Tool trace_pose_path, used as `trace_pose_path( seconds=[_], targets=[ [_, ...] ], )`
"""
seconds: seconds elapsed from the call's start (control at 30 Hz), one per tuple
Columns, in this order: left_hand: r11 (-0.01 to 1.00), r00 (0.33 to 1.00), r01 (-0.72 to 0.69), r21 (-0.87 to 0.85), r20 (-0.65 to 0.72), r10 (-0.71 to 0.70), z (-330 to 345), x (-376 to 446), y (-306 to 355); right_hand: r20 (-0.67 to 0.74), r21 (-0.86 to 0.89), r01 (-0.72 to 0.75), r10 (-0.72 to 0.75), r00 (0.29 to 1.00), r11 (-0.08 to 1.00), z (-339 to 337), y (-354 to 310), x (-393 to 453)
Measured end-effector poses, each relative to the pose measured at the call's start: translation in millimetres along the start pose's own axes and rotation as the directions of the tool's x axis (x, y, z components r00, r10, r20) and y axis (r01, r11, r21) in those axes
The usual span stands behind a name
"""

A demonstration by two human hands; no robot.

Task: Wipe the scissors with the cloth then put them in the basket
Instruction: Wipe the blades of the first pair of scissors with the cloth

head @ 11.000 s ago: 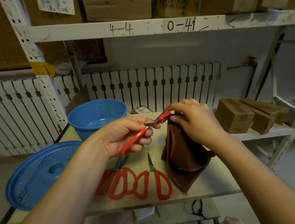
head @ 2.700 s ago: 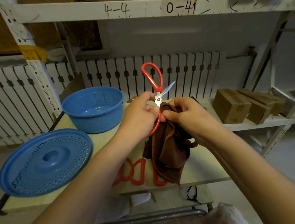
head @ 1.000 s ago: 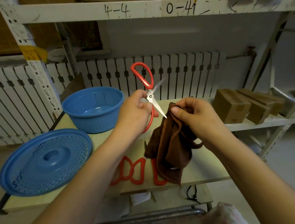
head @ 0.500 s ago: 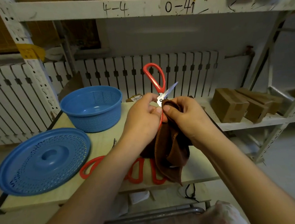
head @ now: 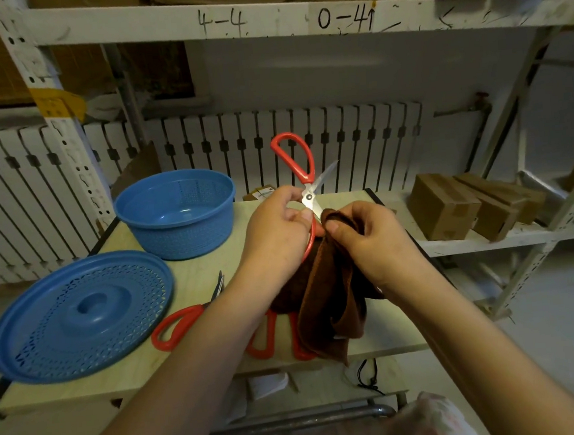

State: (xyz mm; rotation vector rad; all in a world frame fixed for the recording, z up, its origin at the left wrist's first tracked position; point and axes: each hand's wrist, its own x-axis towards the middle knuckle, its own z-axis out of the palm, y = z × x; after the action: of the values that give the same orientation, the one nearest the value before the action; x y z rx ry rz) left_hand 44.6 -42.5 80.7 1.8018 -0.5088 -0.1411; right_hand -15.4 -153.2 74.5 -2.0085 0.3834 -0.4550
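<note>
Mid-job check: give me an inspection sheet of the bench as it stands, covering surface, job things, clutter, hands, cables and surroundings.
Surface: pale wooden table.
Job things: red-handled scissors held up, blades open; brown cloth wrapped over the lower blade; blue basket at the back left, nothing seen inside.
Clutter: blue lid lying beside the basket; more red scissors lying on the table, partly hidden by the arms.
Hands: left hand grips the scissors' lower handle; right hand pinches the cloth.
Cables: black cable under the table's front edge.
Surroundings: white radiator behind; cardboard boxes on the shelf to the right.
</note>
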Motion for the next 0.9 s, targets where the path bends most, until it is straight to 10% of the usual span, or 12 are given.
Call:
trace_pose_path(
  seconds=[0.9],
  targets=[
    [0.988,0.996,-0.090,0.123,0.034,0.086,-11,0,-9,0.001,0.170,0.005,-0.005,1.000,0.985,11,-8,14]
  ],
)
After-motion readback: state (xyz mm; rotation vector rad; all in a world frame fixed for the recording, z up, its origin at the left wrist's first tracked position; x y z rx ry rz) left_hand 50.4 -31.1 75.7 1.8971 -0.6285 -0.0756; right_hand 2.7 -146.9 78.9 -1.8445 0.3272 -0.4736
